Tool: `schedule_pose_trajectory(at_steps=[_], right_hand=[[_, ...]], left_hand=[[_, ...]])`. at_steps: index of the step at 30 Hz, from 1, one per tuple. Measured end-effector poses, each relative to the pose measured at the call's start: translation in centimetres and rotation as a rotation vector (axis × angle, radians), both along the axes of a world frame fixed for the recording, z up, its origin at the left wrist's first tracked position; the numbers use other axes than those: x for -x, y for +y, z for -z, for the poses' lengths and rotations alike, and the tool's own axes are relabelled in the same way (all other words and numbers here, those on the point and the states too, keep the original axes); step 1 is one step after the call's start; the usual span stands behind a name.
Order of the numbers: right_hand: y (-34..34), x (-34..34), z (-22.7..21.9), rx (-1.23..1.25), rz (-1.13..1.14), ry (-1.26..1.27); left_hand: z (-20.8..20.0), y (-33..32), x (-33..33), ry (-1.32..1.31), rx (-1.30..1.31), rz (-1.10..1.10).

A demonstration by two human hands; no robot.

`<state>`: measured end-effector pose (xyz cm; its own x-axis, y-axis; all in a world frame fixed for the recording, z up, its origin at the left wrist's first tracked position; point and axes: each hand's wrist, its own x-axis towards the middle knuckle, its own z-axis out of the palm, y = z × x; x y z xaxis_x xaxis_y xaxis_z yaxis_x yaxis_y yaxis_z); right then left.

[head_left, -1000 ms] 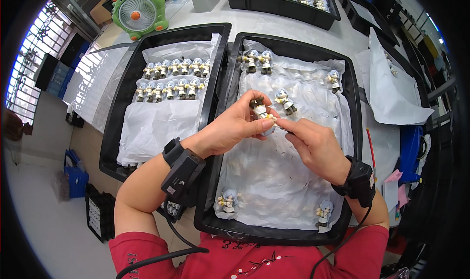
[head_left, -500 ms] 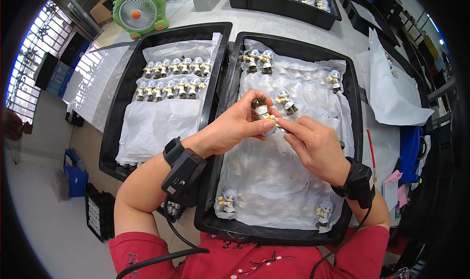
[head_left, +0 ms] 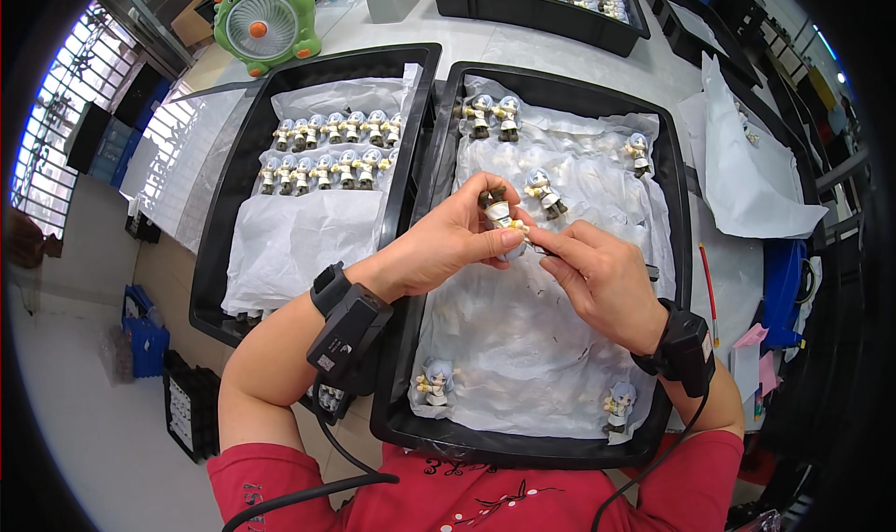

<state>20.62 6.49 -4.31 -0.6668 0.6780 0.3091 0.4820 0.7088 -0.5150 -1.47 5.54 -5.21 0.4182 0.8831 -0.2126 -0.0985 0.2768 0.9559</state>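
Observation:
Over the right-hand black tray [head_left: 683, 252], my left hand [head_left: 457, 235] grips a small figurine [head_left: 499, 215] upside down. Its dark boots point up and its pale blue-grey hair is lowest, partly covered by my fingers. My right hand [head_left: 602, 275] is closed in a pinch around a slim tool [head_left: 652, 273]; its dark end shows behind the hand and its thin tip meets the figurine. My fingers hide most of the tool, so its exact kind is unclear. Another figurine [head_left: 545, 193] lies just beyond my hands on crumpled white paper [head_left: 523, 345].
More figurines lie near the tray's corners, such as one at the near left [head_left: 436, 381]. The left black tray [head_left: 210, 261] holds two rows of them. A green fan [head_left: 266, 23] and another full tray [head_left: 541, 14] stand farther back. A red pencil-like stick [head_left: 709, 294] lies at right.
Both hands stay almost in place, with the figurine still upside down. The tool has shifted slightly in my right hand, and its dark end shows more behind the hand.

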Motion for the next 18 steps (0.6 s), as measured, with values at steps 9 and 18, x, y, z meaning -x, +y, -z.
schedule_pose_trajectory(at_steps=[9, 18], right_hand=[[0.04, -0.16, 0.07, 0.030, -0.012, 0.016], [0.11, -0.10, 0.04, 0.051, -0.018, 0.015]], left_hand=[[-0.05, -0.05, -0.01, 0.005, 0.003, 0.015], [0.01, -0.02, 0.01, 0.019, -0.006, 0.010]])
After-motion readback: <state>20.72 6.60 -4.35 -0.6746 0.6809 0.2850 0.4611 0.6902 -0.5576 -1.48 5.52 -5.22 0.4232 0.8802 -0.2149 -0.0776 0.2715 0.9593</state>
